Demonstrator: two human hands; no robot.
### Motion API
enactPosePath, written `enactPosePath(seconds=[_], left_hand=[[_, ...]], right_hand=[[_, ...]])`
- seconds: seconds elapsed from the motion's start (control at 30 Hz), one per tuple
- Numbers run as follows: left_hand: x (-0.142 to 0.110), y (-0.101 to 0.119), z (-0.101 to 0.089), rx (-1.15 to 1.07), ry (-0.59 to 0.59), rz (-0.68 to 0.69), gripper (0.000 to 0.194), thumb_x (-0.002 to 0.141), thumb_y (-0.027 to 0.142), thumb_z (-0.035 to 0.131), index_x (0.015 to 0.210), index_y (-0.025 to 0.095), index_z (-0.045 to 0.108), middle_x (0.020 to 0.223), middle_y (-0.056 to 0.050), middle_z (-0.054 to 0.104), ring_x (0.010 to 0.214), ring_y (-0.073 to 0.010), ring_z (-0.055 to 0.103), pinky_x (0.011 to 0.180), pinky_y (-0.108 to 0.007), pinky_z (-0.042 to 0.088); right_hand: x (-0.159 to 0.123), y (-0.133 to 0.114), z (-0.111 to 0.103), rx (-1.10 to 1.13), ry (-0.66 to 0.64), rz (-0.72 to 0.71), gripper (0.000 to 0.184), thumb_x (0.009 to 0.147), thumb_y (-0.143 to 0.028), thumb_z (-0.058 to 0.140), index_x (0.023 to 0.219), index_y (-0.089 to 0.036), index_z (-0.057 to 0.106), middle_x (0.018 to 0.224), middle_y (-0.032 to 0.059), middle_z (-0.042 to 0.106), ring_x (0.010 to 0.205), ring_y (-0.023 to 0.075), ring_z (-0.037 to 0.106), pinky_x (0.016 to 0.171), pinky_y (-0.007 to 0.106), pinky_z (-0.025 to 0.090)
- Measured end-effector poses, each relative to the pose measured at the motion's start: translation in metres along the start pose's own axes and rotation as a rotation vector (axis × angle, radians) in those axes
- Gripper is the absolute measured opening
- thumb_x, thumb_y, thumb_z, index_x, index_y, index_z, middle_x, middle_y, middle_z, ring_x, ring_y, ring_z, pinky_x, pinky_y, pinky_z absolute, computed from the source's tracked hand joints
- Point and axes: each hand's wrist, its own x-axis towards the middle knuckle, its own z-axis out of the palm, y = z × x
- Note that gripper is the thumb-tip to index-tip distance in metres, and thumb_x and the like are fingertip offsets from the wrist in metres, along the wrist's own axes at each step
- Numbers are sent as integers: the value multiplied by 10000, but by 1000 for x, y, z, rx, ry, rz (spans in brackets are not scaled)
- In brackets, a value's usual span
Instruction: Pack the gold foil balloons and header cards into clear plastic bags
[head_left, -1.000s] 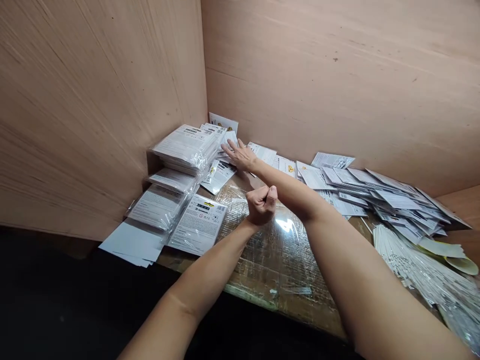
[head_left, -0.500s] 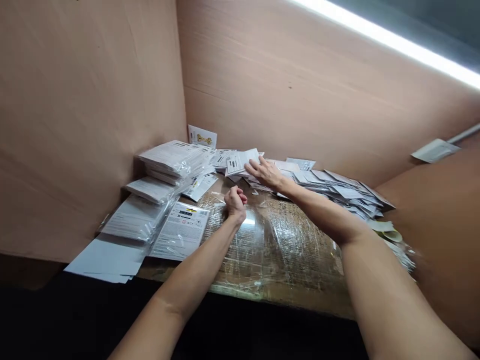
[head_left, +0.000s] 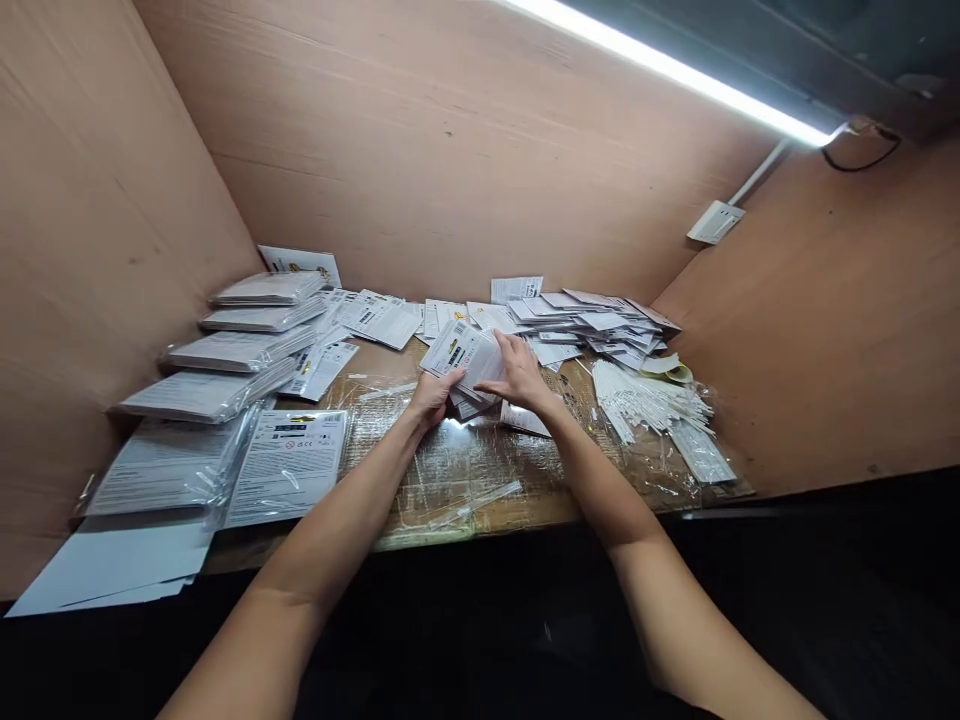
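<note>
My left hand (head_left: 433, 394) grips a small bunch of white printed cards (head_left: 459, 358) by the lower left, thumb on the front face. On the other side, my right hand (head_left: 521, 378) holds the right edge of the bunch, with its thumb across the front and its fingers along the edge. The cards are tilted and slightly fanned above the tabletop. Another printed card (head_left: 525, 420) lies below my right hand, partly hidden by it. Loose cards (head_left: 381, 318) lie behind the bunch.
Stepped stacks of plastic-wrapped cards (head_left: 259, 350) line the left side. A heap of cards (head_left: 600, 320) lies at the back right, near a fan of white strips (head_left: 649, 400). Clear tape covers the brown tabletop (head_left: 427, 500). Wooden panels enclose three sides under a tube light (head_left: 675, 65).
The view has swung to the right. My right hand has come back from the rear cards, and my left hand, a closed fist before, now holds the bunch with it.
</note>
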Motion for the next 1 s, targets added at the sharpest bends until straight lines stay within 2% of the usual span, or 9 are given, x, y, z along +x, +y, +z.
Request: enactPosePath(seconds=[0.1, 0.17, 0.27, 0.37, 0.5, 0.67, 0.73, 0.83, 1.0], left_hand=[[1, 5, -3, 61, -34, -6, 562, 570, 241, 1024, 1066, 123, 786, 1158, -155, 821, 1130, -346, 768, 1104, -540, 582], [2, 8, -4, 46, 10, -35, 503, 610, 247, 1011, 1035, 112, 781, 1098, -157, 828, 1110, -347, 778, 1089, -552, 593], [4, 12, -2, -65, 89, -38, 395, 701, 184, 953, 1043, 129, 763, 1055, -142, 832, 1105, -326, 788, 1083, -553, 602], [2, 13, 0, -147, 96, -50, 420, 737, 130, 923, 1116, 151, 743, 1085, -139, 829, 1108, -320, 791, 1078, -572, 603], [-2, 10, 5, -150, 114, -13, 557, 657, 69, 956, 1155, 174, 730, 1105, -118, 828, 1086, -301, 796, 1086, -551, 599], [-2, 12, 10, -229, 301, 207, 532, 725, 132, 935, 1198, 236, 716, 1181, -67, 822, 1130, -248, 780, 1072, -469, 611], [-2, 14, 11, -229, 321, 247, 515, 739, 171, 928, 1205, 241, 721, 1168, -55, 824, 1116, -232, 782, 1044, -421, 619], [-4, 18, 12, -210, 289, 224, 492, 759, 248, 925, 1214, 230, 738, 1153, -65, 827, 1115, -245, 778, 1027, -407, 619], [-9, 26, 14, -315, 162, 64, 483, 902, 519, 806, 1245, 184, 748, 1241, -140, 802, 1279, -316, 714, 1094, -474, 590]], right_hand=[[26, 16, 9, 270, -7, 118, 760, 710, -565, 921, 1302, -165, 662, 1270, 176, 709, 1173, 376, 655, 1051, 584, 530], [34, 28, 13, 606, 105, 198, 601, 721, -545, 897, 1147, -185, 672, 1146, 118, 760, 1049, 307, 702, 1001, 513, 573], [31, 44, 7, 1122, 341, 310, 532, 753, -554, 861, 1111, -216, 660, 1149, 74, 789, 1012, 248, 732, 966, 438, 607], [20, 52, -6, 1395, 265, 340, 529, 739, -531, 900, 1115, -223, 690, 1125, 64, 814, 1006, 251, 755, 917, 418, 636], [16, 45, -10, 1414, 105, 349, 475, 725, -411, 947, 1090, -192, 735, 1084, 76, 831, 1035, 253, 770, 948, 401, 640], [15, 0, 28, 1564, 362, 772, 298, 887, -397, 822, 1081, -204, 706, 961, 49, 830, 864, 219, 781, 736, 351, 677], [8, -26, 50, 1648, 182, 854, 271, 902, -384, 818, 1065, -196, 710, 901, 59, 821, 762, 219, 769, 637, 344, 667], [-1, -50, 72, 1683, -18, 745, 303, 844, -374, 880, 1017, -178, 727, 883, 72, 819, 740, 229, 770, 631, 358, 674], [8, -22, 55, 1554, 154, 642, 290, 791, -336, 899, 985, -178, 751, 942, 64, 834, 875, 244, 790, 734, 360, 680]])
